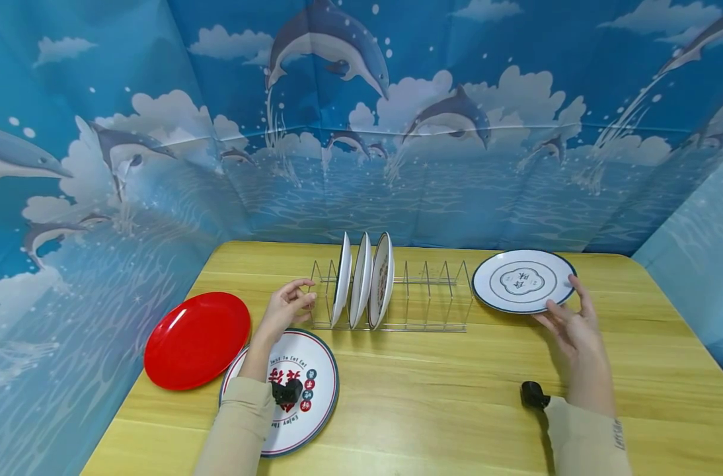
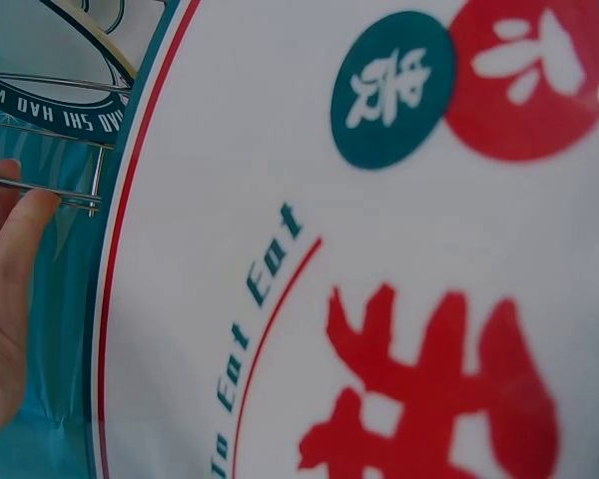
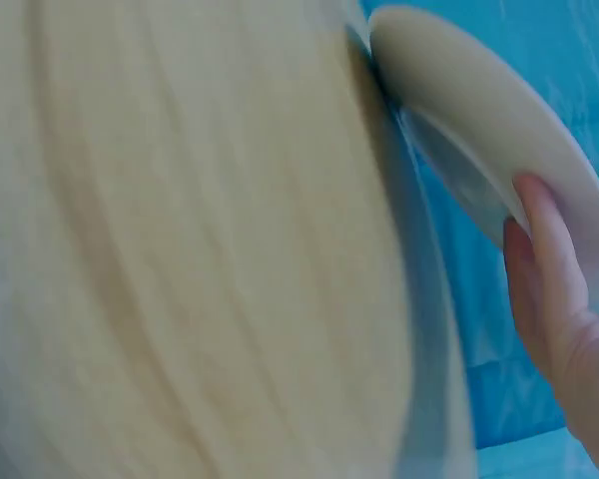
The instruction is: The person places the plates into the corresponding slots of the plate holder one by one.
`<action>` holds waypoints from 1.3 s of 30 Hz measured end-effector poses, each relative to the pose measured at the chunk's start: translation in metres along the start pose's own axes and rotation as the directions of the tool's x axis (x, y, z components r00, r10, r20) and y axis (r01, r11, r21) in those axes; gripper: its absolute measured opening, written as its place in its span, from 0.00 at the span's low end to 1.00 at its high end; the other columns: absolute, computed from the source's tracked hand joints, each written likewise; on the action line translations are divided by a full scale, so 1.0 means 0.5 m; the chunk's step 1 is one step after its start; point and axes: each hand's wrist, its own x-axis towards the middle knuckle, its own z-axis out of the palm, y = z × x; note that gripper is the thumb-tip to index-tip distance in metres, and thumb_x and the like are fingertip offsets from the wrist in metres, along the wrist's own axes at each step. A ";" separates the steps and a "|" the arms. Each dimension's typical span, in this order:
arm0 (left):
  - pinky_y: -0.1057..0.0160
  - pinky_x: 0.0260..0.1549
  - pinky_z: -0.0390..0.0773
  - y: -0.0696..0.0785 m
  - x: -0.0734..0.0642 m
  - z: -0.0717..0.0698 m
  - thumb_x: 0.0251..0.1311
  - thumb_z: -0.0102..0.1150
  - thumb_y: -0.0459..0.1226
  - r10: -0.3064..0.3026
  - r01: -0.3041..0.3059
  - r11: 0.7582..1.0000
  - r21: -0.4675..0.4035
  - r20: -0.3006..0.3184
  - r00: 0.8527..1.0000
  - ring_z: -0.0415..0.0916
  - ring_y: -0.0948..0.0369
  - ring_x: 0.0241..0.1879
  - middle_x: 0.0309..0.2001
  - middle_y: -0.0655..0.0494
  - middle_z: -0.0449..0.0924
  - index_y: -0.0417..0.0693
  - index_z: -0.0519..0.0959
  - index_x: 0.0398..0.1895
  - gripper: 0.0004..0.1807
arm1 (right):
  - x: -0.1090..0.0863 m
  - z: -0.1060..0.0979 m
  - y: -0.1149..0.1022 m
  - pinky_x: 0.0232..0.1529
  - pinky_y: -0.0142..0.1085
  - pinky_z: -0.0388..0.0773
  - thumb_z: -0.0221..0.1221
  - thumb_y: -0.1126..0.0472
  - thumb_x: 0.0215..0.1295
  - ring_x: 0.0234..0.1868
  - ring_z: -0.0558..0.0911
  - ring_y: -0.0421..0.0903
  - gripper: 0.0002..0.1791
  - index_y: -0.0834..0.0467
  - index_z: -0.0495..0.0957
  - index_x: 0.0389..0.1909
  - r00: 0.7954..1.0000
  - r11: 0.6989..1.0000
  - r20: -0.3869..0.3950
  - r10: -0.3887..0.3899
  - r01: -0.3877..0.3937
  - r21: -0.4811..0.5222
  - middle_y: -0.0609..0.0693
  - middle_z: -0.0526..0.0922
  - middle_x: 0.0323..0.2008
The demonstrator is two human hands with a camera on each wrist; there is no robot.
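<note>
My left hand [image 1: 283, 311] pinches the left end of the wire dish rack [image 1: 421, 330]; in the left wrist view, thumb and fingers lie about a thin wire [image 2: 40, 187]. Three white plates [image 1: 382, 281] stand on edge in the rack's left half. At the table's right, my right hand [image 1: 578, 330] grips the near right rim of a white plate [image 1: 492, 281] with a dark blue edge and a printed centre. Its thumb is on top, with fingers reaching below. The right wrist view shows this plate's pale underside [image 3: 479, 110], tilted, its far edge close to the table.
Below my left forearm lies a white plate [image 1: 314, 423] with red lettering, apparently stacked on another. A red oval plate [image 1: 197, 340] is left of it. The wooden table [image 1: 433, 410] meets a blue dolphin-print curtain [image 1: 486, 178] behind and at both sides.
</note>
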 end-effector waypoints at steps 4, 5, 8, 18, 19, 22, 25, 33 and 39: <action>0.46 0.43 0.76 0.000 -0.001 0.000 0.59 0.57 0.34 -0.001 0.001 1.000 -0.007 -0.001 1.000 0.75 0.65 0.32 0.25 0.59 0.73 0.35 0.67 0.57 0.23 | -0.009 0.033 -0.014 0.31 0.38 0.82 0.52 0.82 0.56 0.34 0.83 0.46 0.44 0.40 0.56 0.67 0.989 0.988 -0.026 -0.146 0.145 -0.045 0.51 0.78 0.39; 0.45 0.43 0.76 0.000 -0.001 0.000 0.59 0.57 0.34 0.002 -0.002 1.000 -0.005 0.001 1.000 0.75 0.65 0.32 0.25 0.59 0.73 0.35 0.67 0.57 0.24 | -0.012 0.045 -0.020 0.29 0.38 0.82 0.52 0.82 0.55 0.34 0.83 0.45 0.44 0.42 0.57 0.67 0.982 0.982 -0.034 -0.186 0.184 -0.052 0.51 0.78 0.40; 0.44 0.44 0.75 0.000 -0.002 -0.001 0.59 0.57 0.33 0.009 -0.009 1.000 -0.009 0.006 1.000 0.75 0.64 0.32 0.25 0.59 0.73 0.34 0.67 0.57 0.24 | -0.023 0.084 -0.035 0.26 0.37 0.81 0.53 0.83 0.53 0.33 0.83 0.45 0.42 0.45 0.60 0.65 0.960 0.961 -0.054 -0.275 0.272 -0.049 0.52 0.75 0.44; 0.46 0.43 0.76 0.003 -0.002 -0.003 0.59 0.58 0.33 0.008 -0.008 1.000 -0.011 0.007 1.000 0.75 0.65 0.32 0.25 0.58 0.73 0.34 0.67 0.57 0.24 | -0.071 0.205 -0.050 0.32 0.38 0.82 0.50 0.85 0.55 0.41 0.80 0.47 0.39 0.50 0.60 0.65 0.916 0.921 0.151 -0.371 0.384 -0.064 0.57 0.60 0.57; 0.46 0.44 0.75 0.003 -0.002 -0.002 0.59 0.58 0.33 0.007 -0.007 1.000 -0.012 0.008 1.000 0.75 0.65 0.32 0.25 0.58 0.73 0.34 0.67 0.57 0.24 | -0.075 0.214 -0.045 0.32 0.38 0.82 0.50 0.84 0.55 0.41 0.80 0.47 0.39 0.51 0.60 0.65 0.914 0.922 0.180 -0.363 0.380 -0.075 0.57 0.59 0.57; 0.45 0.44 0.75 0.003 -0.002 -0.001 0.59 0.58 0.33 0.004 -0.004 1.000 -0.014 0.006 1.000 0.75 0.65 0.32 0.25 0.58 0.73 0.35 0.68 0.57 0.24 | -0.083 0.238 -0.028 0.33 0.37 0.82 0.49 0.84 0.56 0.40 0.80 0.46 0.37 0.53 0.59 0.65 0.904 0.918 0.260 -0.340 0.378 -0.116 0.59 0.60 0.55; 0.44 0.44 0.74 0.002 -0.001 -0.001 0.59 0.58 0.34 0.001 -0.001 1.000 -0.008 0.005 1.000 0.75 0.65 0.32 0.25 0.58 0.73 0.35 0.68 0.57 0.24 | -0.088 0.259 -0.009 0.33 0.36 0.81 0.48 0.83 0.58 0.40 0.80 0.46 0.36 0.55 0.59 0.65 0.893 0.913 0.330 -0.306 0.373 -0.164 0.59 0.61 0.55; 0.42 0.47 0.71 0.016 -0.007 0.001 0.59 0.57 0.31 -0.029 0.029 0.999 -0.040 0.011 1.000 0.75 0.63 0.33 0.26 0.55 0.73 0.34 0.67 0.58 0.23 | -0.096 0.305 0.046 0.35 0.33 0.81 0.51 0.78 0.60 0.41 0.79 0.42 0.35 0.53 0.57 0.67 0.896 0.853 0.398 -0.196 0.356 -0.382 0.57 0.66 0.50; 0.40 0.48 0.70 0.045 -0.025 0.009 0.60 0.55 0.30 -0.024 0.024 0.999 -0.030 0.017 1.000 0.75 0.62 0.34 0.27 0.53 0.73 0.35 0.69 0.56 0.20 | -0.096 0.330 0.081 0.34 0.32 0.81 0.55 0.75 0.59 0.40 0.77 0.40 0.36 0.52 0.58 0.67 0.901 0.798 0.408 -0.145 0.350 -0.490 0.54 0.69 0.47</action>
